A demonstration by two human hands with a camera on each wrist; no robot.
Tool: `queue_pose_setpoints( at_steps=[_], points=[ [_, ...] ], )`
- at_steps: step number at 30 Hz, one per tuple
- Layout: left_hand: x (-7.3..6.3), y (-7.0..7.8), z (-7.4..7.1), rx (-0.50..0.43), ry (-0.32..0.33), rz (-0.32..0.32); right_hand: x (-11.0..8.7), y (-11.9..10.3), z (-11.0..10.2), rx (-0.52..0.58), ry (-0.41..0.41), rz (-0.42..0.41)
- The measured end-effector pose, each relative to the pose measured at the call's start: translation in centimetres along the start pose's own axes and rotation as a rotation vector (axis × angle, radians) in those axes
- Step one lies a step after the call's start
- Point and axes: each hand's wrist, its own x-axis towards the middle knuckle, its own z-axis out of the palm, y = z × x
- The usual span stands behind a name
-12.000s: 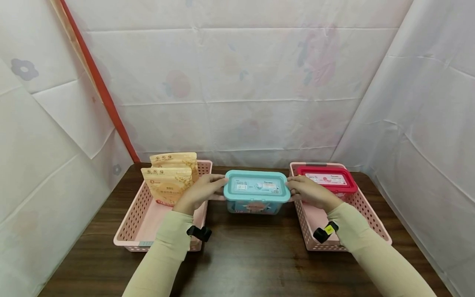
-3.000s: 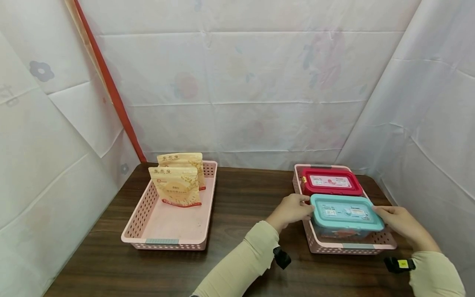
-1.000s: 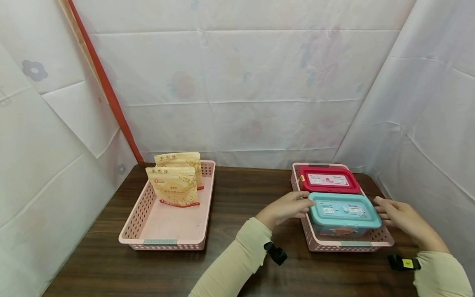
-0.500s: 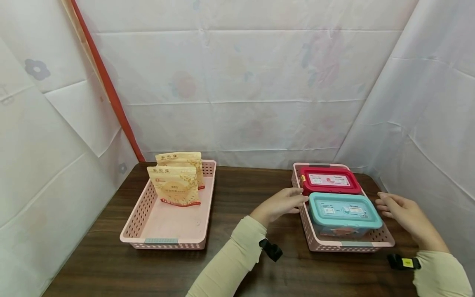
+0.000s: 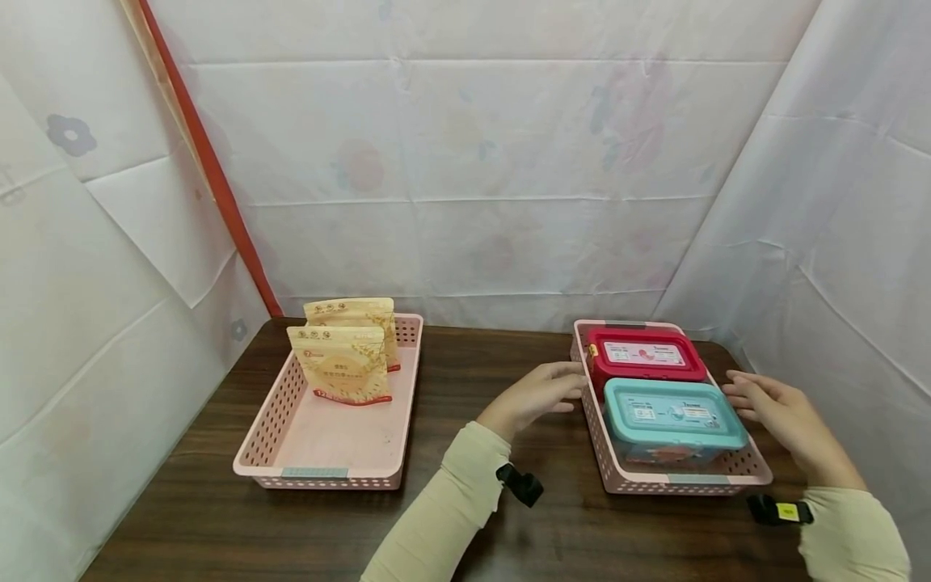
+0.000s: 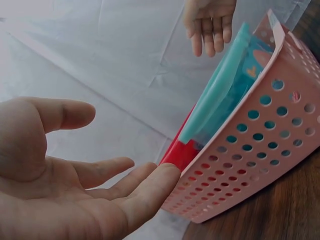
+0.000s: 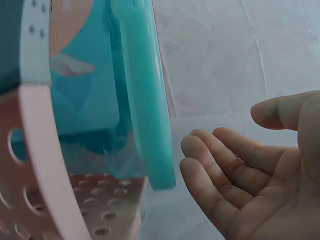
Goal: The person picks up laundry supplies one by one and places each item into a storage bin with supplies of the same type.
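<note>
A turquoise lidded plastic box (image 5: 672, 416) sits in the front part of the right pink basket (image 5: 614, 475). Behind it in the same basket is a red lidded box (image 5: 646, 354). My left hand (image 5: 537, 398) hovers at the basket's left rim, holding nothing, its fingers relaxed. To the right of the turquoise box my right hand (image 5: 781, 412) is held with loose fingers and an empty palm. In the right wrist view the fingertips (image 7: 192, 167) are just off the lid's edge (image 7: 150, 125).
On the left stands another pink basket (image 5: 342, 453) with two yellow pouches (image 5: 345, 368) upright toward its back. Both baskets rest on a dark wooden table (image 5: 494, 356). White patterned sheets (image 5: 465, 178) enclose the back and sides.
The turquoise box has gone from between the baskets into the right basket. Both hands have let go of it; the left has since drawn away leftward.
</note>
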Motion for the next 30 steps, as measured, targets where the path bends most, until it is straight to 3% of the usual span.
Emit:
queue_pose_setpoints(
  at_steps=[8, 30],
  points=[
    [-0.4, 0.0, -1.4, 0.016, 0.051, -0.011, 0.6, -1.4, 1.1, 0.020, -0.037, 0.016],
    [-3.0, 1.1, -6.4, 0.056, 0.149, 0.054, 3.6, -5.9, 5.1, 0.148, -0.090, -0.126]
  ],
)
